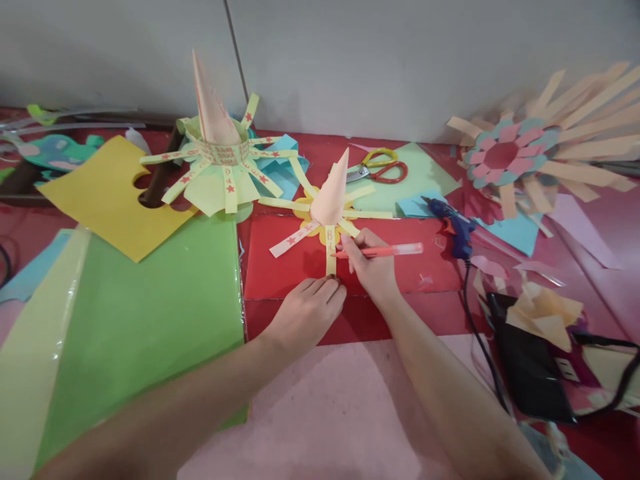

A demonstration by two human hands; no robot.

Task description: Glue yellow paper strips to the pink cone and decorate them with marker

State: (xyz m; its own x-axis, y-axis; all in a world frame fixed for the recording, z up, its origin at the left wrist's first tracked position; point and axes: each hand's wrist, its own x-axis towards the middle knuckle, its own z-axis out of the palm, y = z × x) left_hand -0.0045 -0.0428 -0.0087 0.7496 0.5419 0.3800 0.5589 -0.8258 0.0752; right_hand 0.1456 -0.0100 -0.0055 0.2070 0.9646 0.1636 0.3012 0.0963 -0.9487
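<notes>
A pink paper cone (pixel 331 197) stands on a yellow flower-shaped base with pale yellow strips fanning out. One pink-white strip (pixel 294 240) bears red writing and a star. My right hand (pixel 373 263) grips a red pen (pixel 395 250), its tip at the front paper strip (pixel 331 248), where red letters show. Fingers curled, my left hand (pixel 313 307) pinches the near end of that same strip. Behind to the left stands a larger paper piece with a cone (pixel 213 113) and strips marked with red stars and letters.
Scissors (pixel 383 167) with yellow and red handles lie on pale green paper behind. A blue glue gun (pixel 453 223) with a black cord is at right, near a black pouch (pixel 530 360). Green sheets (pixel 150 333) and cut yellow paper (pixel 110 193) lie left. A paper flower (pixel 505 157) stands back right.
</notes>
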